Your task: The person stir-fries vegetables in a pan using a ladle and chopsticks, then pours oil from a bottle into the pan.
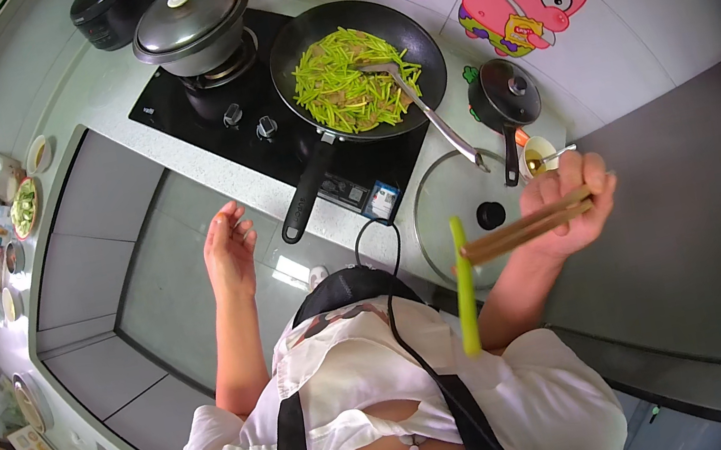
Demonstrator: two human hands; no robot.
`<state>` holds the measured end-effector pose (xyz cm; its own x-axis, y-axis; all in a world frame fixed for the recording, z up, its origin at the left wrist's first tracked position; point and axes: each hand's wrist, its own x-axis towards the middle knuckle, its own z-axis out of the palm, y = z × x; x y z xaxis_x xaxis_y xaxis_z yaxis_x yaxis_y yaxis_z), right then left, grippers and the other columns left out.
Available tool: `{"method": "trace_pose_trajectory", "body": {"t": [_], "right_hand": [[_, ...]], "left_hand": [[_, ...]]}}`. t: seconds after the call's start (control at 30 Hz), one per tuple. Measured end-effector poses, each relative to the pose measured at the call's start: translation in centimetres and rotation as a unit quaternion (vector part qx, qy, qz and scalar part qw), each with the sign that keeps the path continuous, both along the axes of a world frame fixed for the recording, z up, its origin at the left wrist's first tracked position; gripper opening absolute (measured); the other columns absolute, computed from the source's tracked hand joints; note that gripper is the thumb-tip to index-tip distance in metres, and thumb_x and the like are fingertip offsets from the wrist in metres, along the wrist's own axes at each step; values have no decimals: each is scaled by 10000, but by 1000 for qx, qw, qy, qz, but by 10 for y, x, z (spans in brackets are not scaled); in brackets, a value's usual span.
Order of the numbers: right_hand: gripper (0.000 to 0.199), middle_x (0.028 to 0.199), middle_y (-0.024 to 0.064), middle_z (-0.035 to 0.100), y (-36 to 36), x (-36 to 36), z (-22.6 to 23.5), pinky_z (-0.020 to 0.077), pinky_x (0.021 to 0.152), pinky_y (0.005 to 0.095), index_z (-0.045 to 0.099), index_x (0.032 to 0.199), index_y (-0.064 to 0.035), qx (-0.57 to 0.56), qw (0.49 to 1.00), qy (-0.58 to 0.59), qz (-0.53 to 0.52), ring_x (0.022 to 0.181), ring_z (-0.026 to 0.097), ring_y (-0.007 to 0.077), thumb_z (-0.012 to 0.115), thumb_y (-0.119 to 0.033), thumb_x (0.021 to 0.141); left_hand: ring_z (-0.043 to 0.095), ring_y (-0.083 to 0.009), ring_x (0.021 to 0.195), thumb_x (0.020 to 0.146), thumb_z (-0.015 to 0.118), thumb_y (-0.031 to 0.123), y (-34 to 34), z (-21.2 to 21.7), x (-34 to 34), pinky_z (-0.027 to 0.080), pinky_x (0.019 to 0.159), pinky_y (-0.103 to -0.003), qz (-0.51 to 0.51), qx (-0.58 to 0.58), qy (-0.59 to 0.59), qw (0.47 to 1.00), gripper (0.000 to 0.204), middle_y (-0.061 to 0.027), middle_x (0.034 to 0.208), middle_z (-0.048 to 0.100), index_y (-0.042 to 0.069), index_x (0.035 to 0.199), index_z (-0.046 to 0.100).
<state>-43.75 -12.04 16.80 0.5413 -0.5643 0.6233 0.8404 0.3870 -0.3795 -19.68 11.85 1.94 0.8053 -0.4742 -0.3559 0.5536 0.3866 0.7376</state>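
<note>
In my right hand point(578, 201) is a pair of wooden chopsticks point(521, 231), gripped in closed fingers. Their tips pinch a long green vegetable stalk point(467, 303), raised in front of my chest. My left hand point(230, 248) hangs to the left of the wok handle, palm turned up, fingers loosely bent and holding nothing. On the stove, a black wok point(421, 33) contains many cut green stalks point(339, 74) in some liquid. A metal spatula point(432, 111) rests in it, handle sticking out over the rim toward the right.
A lidded grey pot point(192, 38) occupies the left burner of the black stove point(166, 105). Right of the stove lie a glass lid point(440, 235), a small black saucepan point(501, 94) and a bowl with a spoon point(536, 151). Several dishes line the left counter point(57, 119).
</note>
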Motion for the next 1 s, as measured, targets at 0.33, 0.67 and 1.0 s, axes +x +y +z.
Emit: {"method": "trace_pose_trajectory", "body": {"t": [0.33, 0.67, 1.0], "right_hand": [[290, 726, 76, 455, 8, -10, 14, 360, 346, 246, 426, 835, -105, -46, 998, -18, 48, 418, 463, 141, 260, -315, 947], [226, 768, 98, 487, 18, -6, 28, 400, 363, 246, 464, 862, -86, -88, 994, -29, 53, 465, 515, 163, 350, -272, 921], [157, 824, 76, 524, 62, 77, -62, 457, 589, 260, 592, 850, -69, -436, 753, 299, -392, 688, 530, 168, 653, -49, 707]], "left_hand": [[549, -108, 740, 897, 476, 229, -5, 2, -3, 463, 653, -230, -14, 8, -2, 1000, 246, -36, 944, 584, 41, 1038, 548], [542, -101, 755, 894, 482, 237, -1, 1, -4, 452, 672, -228, -18, 9, -13, 1000, 249, -26, 942, 584, 49, 1039, 556], [548, -102, 747, 898, 472, 310, -19, 18, -22, 443, 690, -235, -183, 9, -108, 977, 342, -34, 874, 601, 1, 977, 596]]}}
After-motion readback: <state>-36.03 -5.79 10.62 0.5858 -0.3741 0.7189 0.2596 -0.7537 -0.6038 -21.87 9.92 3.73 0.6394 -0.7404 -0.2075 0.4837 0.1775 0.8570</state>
